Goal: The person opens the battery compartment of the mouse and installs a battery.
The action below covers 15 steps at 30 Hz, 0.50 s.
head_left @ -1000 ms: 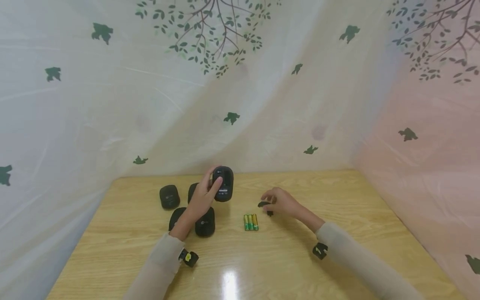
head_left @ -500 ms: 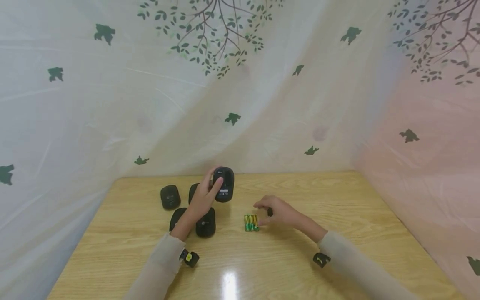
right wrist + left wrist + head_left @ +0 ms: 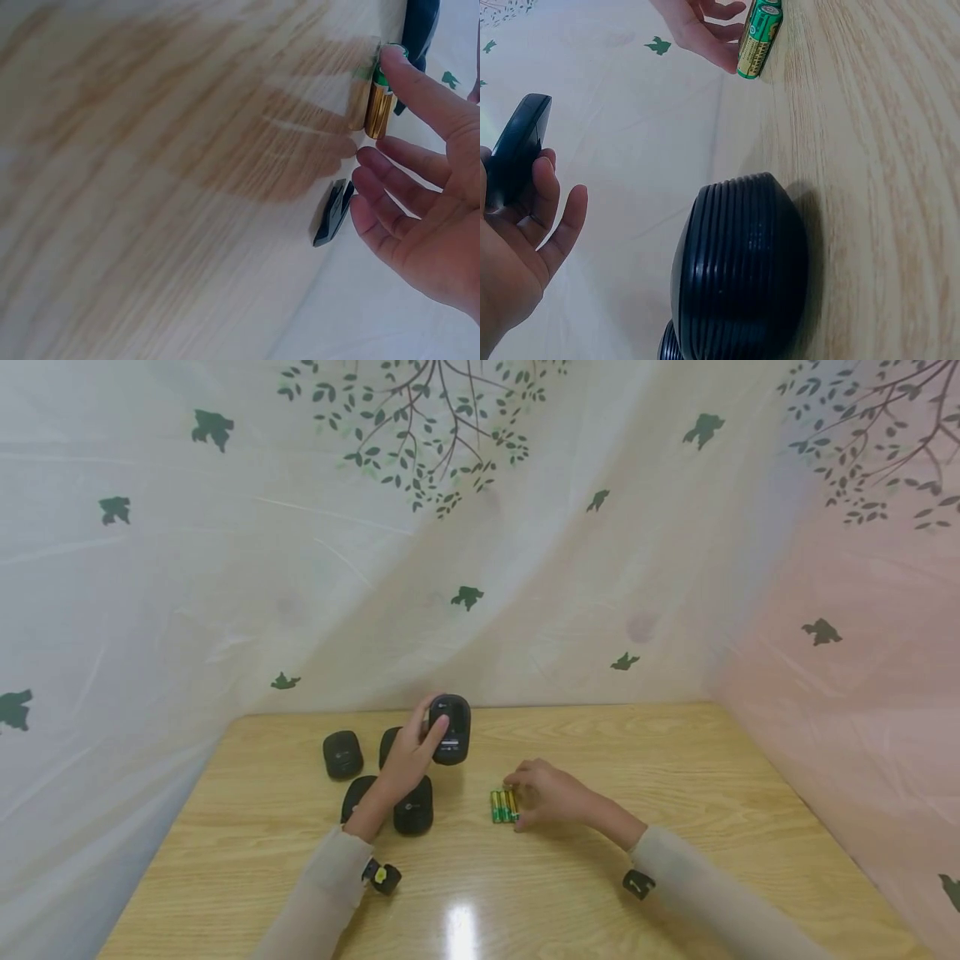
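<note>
Left hand gripped the mouse. Right hand, half open, spanned the end battery on the table; a firm pinch could not be confirmed. Sound lifting required even pressure, mouse steady.

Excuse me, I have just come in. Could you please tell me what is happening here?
Someone's left hand holds up a black computer mouse, its underside showing. The right hand is at the row of batteries on the table; whether it grips one is unclear. A small black piece lies near that hand, and more black mice rest on the left.
</note>
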Tool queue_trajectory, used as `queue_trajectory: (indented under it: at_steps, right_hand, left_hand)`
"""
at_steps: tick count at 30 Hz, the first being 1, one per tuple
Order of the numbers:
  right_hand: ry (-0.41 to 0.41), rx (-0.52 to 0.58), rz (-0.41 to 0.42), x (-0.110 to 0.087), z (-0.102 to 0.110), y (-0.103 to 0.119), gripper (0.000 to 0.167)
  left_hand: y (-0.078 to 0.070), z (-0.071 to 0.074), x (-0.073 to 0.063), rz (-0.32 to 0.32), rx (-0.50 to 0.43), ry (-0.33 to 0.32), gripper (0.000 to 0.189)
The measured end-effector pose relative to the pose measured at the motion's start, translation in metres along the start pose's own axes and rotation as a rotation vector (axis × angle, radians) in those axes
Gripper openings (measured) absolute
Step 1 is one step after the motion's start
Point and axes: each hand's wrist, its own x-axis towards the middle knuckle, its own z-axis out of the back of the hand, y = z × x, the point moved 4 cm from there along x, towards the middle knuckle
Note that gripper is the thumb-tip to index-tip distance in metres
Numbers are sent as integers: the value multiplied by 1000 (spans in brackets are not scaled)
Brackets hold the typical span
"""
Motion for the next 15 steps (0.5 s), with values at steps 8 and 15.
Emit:
queue_trajectory:
  at_steps: [8, 15]
  right_hand:
    - [-1, -23, 27, 0, 0, 0, 64]
    - [17, -1, 9, 1, -1, -1, 59]
  left_hand:
    - [0, -1, 0, -6, -6, 2, 45]
    - [-1, -2, -1, -8, 17, 0, 44]
